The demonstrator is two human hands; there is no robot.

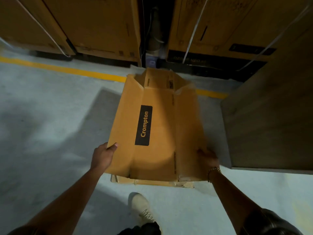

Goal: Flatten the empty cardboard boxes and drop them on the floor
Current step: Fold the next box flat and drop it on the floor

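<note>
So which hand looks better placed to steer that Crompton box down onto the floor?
Left, probably. The left hand grips the box at its edge beside bare floor, thumb plainly on top. The right hand also grips it, but a tall object crowds that side.

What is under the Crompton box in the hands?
Corrugated cardboard edges show below the near end of the Crompton box, above grey floor; everything further underneath is covered.
</note>
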